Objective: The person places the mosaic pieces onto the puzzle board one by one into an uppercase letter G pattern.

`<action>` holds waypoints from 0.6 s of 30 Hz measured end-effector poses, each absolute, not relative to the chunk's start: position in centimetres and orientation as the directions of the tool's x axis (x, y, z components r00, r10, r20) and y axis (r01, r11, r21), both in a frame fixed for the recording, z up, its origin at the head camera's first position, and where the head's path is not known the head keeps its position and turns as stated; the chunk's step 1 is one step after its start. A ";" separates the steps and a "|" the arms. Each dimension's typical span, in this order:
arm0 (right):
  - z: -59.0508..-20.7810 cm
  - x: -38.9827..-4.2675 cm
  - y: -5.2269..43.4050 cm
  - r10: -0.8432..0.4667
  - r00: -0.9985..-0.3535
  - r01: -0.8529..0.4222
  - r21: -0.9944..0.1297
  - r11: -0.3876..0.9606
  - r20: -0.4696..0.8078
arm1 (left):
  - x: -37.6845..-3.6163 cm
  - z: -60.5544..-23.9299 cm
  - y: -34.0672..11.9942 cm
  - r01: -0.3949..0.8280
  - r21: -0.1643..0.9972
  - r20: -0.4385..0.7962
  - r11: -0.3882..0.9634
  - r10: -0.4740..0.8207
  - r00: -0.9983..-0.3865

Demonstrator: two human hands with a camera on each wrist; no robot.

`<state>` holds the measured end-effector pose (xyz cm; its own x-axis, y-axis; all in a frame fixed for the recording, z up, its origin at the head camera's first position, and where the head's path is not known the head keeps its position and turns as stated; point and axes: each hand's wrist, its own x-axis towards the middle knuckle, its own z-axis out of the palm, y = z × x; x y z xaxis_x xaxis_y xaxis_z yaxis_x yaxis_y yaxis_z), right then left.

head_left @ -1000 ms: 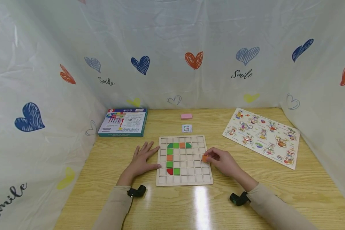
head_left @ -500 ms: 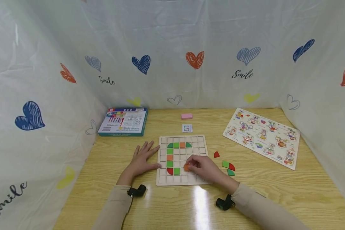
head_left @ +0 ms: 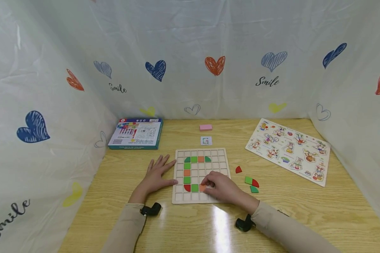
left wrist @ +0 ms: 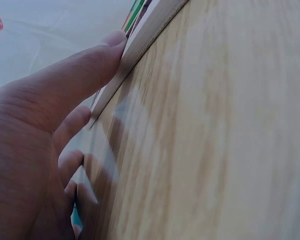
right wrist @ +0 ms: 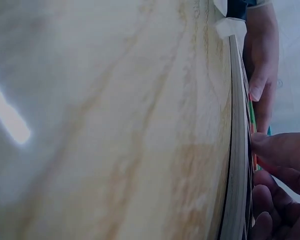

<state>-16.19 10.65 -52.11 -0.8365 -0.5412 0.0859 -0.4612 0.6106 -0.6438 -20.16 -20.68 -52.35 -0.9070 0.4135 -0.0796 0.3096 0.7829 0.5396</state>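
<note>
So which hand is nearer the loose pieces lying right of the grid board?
Right. The right hand rests on the grid board, just left of the loose pieces; the left hand lies beyond the board's far edge.

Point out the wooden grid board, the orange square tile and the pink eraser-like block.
wooden grid board (head_left: 222, 153): head view, bare far-right corner.
orange square tile (head_left: 202, 188): head view, its centre.
pink eraser-like block (head_left: 205, 127): head view, top face.
</note>
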 end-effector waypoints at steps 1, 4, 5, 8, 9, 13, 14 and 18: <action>-52.1 -16.2 10.7 -0.544 -0.835 -0.464 -0.640 0.613 0.084 | -20.2 -52.4 -20.7 0.310 0.538 -0.081 0.784 0.414 -0.907; -52.1 -16.2 10.7 -0.549 -0.831 -0.470 -0.635 0.613 0.085 | -20.2 -52.4 -20.7 0.308 0.538 -0.085 0.784 0.414 -0.906; -52.1 -16.2 10.7 -0.550 -0.831 -0.470 -0.636 0.612 0.085 | -20.2 -52.4 -20.7 0.308 0.537 -0.085 0.785 0.414 -0.906; -52.1 -16.1 10.8 -0.552 -0.829 -0.470 -0.648 0.599 0.090 | -20.2 -52.4 -20.7 0.307 0.536 -0.085 0.786 0.412 -0.907; -52.1 -16.1 10.9 -0.554 -0.828 -0.468 -0.656 0.592 0.091 | -20.2 -52.4 -20.6 0.306 0.536 -0.086 0.787 0.411 -0.907; -52.2 -16.2 11.6 -0.557 -0.825 -0.454 -0.698 0.553 0.095 | -20.2 -52.4 -20.6 0.302 0.535 -0.089 0.789 0.408 -0.909; -52.3 -16.2 11.8 -0.556 -0.826 -0.445 -0.711 0.544 0.091 | -20.2 -52.4 -20.6 0.301 0.534 -0.091 0.790 0.407 -0.909; -52.2 -16.3 13.1 -0.538 -0.840 -0.410 -0.740 0.533 0.078 | -20.2 -52.4 -20.6 0.299 0.535 -0.092 0.790 0.406 -0.909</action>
